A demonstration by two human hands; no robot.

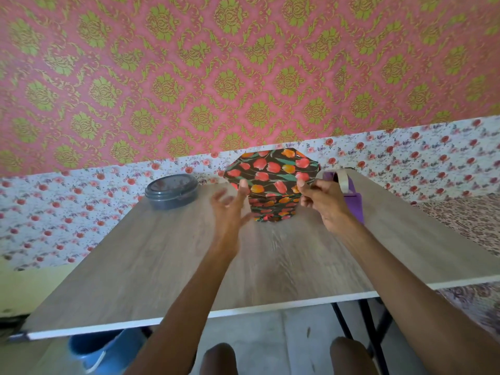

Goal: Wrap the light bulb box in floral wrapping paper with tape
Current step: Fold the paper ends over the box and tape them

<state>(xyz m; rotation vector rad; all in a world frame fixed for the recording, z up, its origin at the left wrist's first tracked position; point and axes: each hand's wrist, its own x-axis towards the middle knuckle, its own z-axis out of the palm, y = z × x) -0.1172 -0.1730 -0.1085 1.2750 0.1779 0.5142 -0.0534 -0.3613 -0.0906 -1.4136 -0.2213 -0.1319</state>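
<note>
The box stands upright near the far edge of the wooden table (167,266), covered in dark wrapping paper (273,174) printed with red and orange tulips. The paper fans out wide above the box top. My left hand (230,209) is at the paper's left side with its fingers spread, one fingertip touching the lower left edge of the fanned paper. My right hand (322,201) is at the right side, its fingers curled and pinching the paper's right edge. The box itself is hidden under the paper.
A purple tape dispenser (354,198) with a roll of tape stands just behind my right hand. A grey round lidded container (171,190) sits at the table's far left. Under the table's near edge are a blue bucket (102,353) and black table legs (376,334).
</note>
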